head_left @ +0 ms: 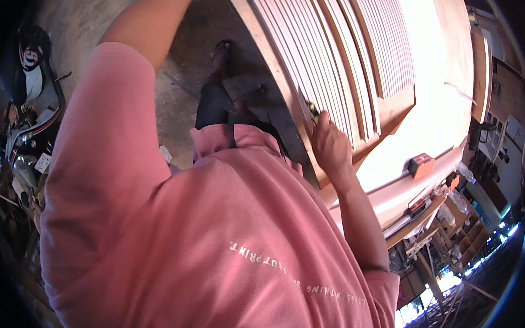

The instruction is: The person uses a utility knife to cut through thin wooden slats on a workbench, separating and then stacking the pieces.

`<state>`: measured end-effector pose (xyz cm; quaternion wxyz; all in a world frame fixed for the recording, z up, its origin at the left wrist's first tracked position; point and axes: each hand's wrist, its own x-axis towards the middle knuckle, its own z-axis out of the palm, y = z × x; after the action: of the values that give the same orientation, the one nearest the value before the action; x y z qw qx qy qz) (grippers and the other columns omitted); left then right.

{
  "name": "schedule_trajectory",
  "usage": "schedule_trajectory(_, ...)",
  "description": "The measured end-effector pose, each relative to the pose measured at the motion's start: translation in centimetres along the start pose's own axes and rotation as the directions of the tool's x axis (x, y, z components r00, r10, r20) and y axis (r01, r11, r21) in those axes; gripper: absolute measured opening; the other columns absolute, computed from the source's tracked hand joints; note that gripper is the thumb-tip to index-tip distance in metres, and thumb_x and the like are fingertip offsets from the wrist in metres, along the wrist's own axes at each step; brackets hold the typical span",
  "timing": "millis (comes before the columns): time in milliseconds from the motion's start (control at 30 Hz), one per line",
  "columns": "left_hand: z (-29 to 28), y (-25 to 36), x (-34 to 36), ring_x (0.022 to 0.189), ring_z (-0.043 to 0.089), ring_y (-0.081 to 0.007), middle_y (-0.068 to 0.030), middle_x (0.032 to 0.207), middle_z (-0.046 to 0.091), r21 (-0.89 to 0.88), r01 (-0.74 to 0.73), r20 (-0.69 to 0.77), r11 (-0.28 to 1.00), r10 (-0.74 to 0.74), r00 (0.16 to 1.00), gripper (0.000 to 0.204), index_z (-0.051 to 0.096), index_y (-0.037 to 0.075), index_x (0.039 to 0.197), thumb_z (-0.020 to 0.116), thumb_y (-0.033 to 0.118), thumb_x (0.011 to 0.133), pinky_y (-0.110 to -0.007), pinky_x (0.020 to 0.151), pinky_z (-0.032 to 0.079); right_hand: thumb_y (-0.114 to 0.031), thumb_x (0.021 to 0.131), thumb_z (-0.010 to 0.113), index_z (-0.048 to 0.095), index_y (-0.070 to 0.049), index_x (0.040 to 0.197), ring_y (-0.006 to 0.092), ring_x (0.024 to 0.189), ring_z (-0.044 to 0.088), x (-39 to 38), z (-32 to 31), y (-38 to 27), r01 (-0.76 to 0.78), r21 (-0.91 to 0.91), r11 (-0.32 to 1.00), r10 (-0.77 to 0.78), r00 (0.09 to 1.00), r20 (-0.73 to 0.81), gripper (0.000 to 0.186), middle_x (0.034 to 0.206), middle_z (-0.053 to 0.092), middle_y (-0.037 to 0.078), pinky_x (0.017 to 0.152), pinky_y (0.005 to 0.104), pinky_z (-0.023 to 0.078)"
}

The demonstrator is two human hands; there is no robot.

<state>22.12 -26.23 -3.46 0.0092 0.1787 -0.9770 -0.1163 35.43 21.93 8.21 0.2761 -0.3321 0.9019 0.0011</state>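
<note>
My right hand (332,145) is closed around a small yellow-and-black utility knife (312,111), mostly hidden by the fingers. Its tip lies against the left edge of a ribbed panel of pale wooden strips (306,46). Grooves run lengthwise along this panel. Beside it on the right are narrow loose-looking strips (352,62) and a second ribbed panel (388,43). All of them rest on a wooden board (399,108). My left arm (151,18) reaches up past the top edge, so that hand is out of view.
An orange-and-black box (420,165) sits on the brightly lit worktop (437,122). Beyond the worktop's near-right edge are a wooden shelf unit (473,240) and plastic bottles (457,202). A motorcycle (31,89) stands at far left on the concrete floor (114,8).
</note>
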Motion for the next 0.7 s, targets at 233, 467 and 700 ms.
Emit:
schedule_trajectory(233, -0.4, 0.2, 0.4, 0.159, 0.011, -0.0388, -0.0225, 0.171, 0.015, 0.023, -0.002, 0.045, 1.0, 0.001, 0.999, 0.075, 0.017, 0.0, 0.164, 0.035, 0.049, 0.11, -0.051, 0.129, 0.013, -0.017, 0.103, 0.05, 0.049, -0.004, 0.108, 0.0456, 0.085, 0.071, -12.0, 2.6, 4.4, -0.293, 0.047, 0.955, 0.28, 0.942, 0.186, 0.014, 0.096, 0.07, 0.022, 0.069, 0.0552, 0.057)
schedule_trajectory(467, -0.5, -0.2, 0.2, 0.159, 0.012, -0.0381, -0.0219, 0.171, 0.015, 0.086, -0.009, 0.055, 0.996, 0.004, 0.998, 0.074, 0.018, -0.001, 0.164, 0.033, 0.049, 0.11, -0.05, 0.129, 0.013, -0.017, 0.103, 0.051, 0.049, -0.005, 0.11, 0.046, 0.083, 0.071, -16.9, 3.6, 6.3, -0.372, 0.013, 0.928, 0.354, 0.894, 0.275, 0.014, 0.095, 0.069, 0.023, 0.071, 0.056, 0.056)
schedule_trajectory(700, 2.3, -2.2, 1.6, 0.158, 0.014, -0.0397, -0.024, 0.17, 0.02, 0.039, -0.069, -0.06, 0.997, 0.071, 0.996, 0.07, 0.025, 0.005, 0.164, 0.039, 0.046, 0.109, -0.051, 0.129, 0.011, -0.019, 0.101, 0.054, 0.049, -0.003, 0.112, 0.0488, 0.082, 0.069, -20.7, 2.9, 8.1, -0.428, 0.0, 0.904, 0.404, 0.852, 0.334, 0.019, 0.093, 0.069, 0.024, 0.072, 0.0579, 0.054)
